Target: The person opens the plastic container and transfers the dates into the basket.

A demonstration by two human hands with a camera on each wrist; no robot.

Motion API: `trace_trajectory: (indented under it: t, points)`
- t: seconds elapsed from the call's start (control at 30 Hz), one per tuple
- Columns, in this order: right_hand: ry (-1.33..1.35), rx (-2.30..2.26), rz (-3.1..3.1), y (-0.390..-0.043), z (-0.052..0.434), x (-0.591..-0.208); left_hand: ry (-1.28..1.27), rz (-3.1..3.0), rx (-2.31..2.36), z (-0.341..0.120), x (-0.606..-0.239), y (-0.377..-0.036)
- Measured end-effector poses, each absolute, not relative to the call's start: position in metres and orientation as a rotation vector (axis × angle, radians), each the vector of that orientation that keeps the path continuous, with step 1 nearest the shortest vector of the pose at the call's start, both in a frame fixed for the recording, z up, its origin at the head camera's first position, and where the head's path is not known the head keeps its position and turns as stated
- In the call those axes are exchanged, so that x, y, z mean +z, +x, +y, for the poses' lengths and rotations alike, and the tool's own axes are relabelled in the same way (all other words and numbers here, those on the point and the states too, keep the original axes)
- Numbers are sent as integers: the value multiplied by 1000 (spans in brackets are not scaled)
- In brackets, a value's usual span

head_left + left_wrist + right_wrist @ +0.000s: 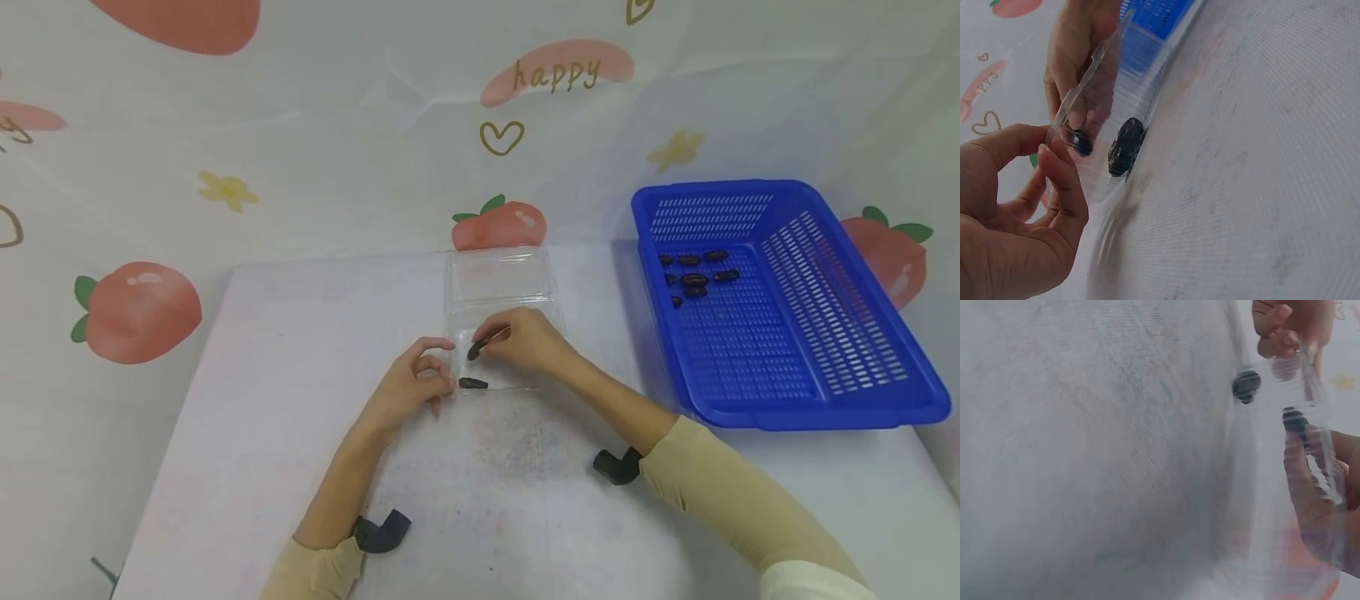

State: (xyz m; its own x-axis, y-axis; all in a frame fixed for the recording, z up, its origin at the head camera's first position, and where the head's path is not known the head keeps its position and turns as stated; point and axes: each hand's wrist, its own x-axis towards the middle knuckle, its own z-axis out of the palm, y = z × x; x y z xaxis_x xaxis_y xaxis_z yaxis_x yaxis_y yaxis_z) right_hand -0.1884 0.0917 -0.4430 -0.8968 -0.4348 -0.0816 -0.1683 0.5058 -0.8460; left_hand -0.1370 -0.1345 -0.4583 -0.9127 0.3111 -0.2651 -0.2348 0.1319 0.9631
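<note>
A clear plastic clamshell box (pixel 517 382) lies on the table with its lid (pixel 498 277) folded back, away from me. My left hand (pixel 408 385) pinches the box's left rim between thumb and fingers, as the left wrist view shows. Inside the box, my right hand (pixel 531 340) holds a dark, elongated date (pixel 475 350) in its fingertips, just over the box floor. Another dark, wrinkled date (pixel 1126 147) rests along the box's near side, close to the left corner. Through the clear wall, the right wrist view shows the held date (pixel 1295 420) blurred.
At the right stands a blue plastic basket (pixel 810 412) with several dates (pixel 694 281) at its far left. Behind the white table (pixel 285 350) hangs a printed cloth (pixel 360 167). A black wrist mount (pixel 617 467) juts from the right forearm, another (pixel 382 532) from the left.
</note>
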Motion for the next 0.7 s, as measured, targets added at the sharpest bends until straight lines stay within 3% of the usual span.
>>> trace_trajectory:
  t: [0.7]
  points:
    - [-375, -1480, 2388, -174, 134, -391, 55, 2040, 1792, -135, -455, -135]
